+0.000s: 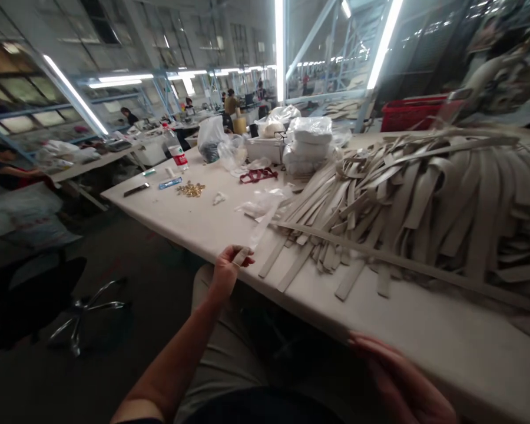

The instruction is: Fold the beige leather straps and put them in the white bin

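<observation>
My left hand [230,266] is closed in a pinch at the table's front edge. A small pale beige patch shows at its thumb, and I cannot make out whether that is a held piece or a covering on the thumb. Just beyond it a translucent plastic strip [265,224] lies on the table. My right hand [393,368], blurred, is low at the front edge with its fingers partly hidden. Between and beyond both hands spreads a big heap of beige-grey straps [406,194]. One long strap [357,244] lies crosswise over their near ends.
On the cloth-covered table [176,221] are gold-coloured metal pieces [191,189], a blue packet [170,183], a bottle [176,150], dark red straps [258,175] and plastic-wrapped bundles [309,144]. A red crate [417,113] stands behind. An office chair [77,312] is at left; people sit farther off.
</observation>
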Available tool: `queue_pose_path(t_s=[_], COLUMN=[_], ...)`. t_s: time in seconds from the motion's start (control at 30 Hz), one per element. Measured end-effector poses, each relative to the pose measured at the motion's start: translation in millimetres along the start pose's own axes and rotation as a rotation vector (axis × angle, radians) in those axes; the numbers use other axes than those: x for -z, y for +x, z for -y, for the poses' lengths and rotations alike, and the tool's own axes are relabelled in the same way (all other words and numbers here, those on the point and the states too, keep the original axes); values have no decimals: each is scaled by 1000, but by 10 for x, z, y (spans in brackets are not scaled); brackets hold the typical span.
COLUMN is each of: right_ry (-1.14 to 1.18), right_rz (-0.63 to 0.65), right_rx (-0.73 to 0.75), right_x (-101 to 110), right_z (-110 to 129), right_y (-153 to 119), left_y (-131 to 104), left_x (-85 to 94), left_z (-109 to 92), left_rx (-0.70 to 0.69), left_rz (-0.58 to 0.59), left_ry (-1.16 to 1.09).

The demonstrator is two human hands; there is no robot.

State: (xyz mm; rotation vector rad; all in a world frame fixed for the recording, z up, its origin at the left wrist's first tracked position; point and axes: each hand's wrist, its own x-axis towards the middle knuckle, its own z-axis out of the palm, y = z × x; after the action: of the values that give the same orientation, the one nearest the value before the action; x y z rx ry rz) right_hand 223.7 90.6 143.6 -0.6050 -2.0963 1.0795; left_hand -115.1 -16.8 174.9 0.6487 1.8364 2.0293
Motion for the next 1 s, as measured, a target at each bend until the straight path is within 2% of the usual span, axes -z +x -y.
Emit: queue_pose_path(t_s=[0.13, 0.2, 0.27, 0.37, 0.43, 0.5, 0.67, 0.83, 1.0], right_ry=[409, 629, 823, 1066, 1187, 1263, 1252, 1065, 949], right_rz=[345, 429, 440, 359, 319, 314, 284, 254, 250], right_rx=[-226, -337, -439, -642, -765, -827, -801, -654, -530], right_x=[-422, -658, -862, -1092, -1187, -1232, -1197, -1139, -1202], right_z=[248, 379, 474, 532, 535, 535, 562, 615, 636], right_y=[435, 670, 855, 1050, 1147, 1217, 1267, 1249, 1184], left_y=[-449, -631, -775, -931, -1008, -1076, -1183, -1074, -1008], left_x=[-41, -65, -74, -55, -39, -32, -3, 40, -93], left_z=[-72, -83, -66, -8, 32, 62, 73, 7, 2], left_rx=[64, 131, 194, 219, 222, 248, 364, 363, 472], left_rz=[44, 53, 55, 114, 164, 209, 327, 432, 468], left_ry=[-96, -186, -244, -223, -195, -177, -164, -133, -62])
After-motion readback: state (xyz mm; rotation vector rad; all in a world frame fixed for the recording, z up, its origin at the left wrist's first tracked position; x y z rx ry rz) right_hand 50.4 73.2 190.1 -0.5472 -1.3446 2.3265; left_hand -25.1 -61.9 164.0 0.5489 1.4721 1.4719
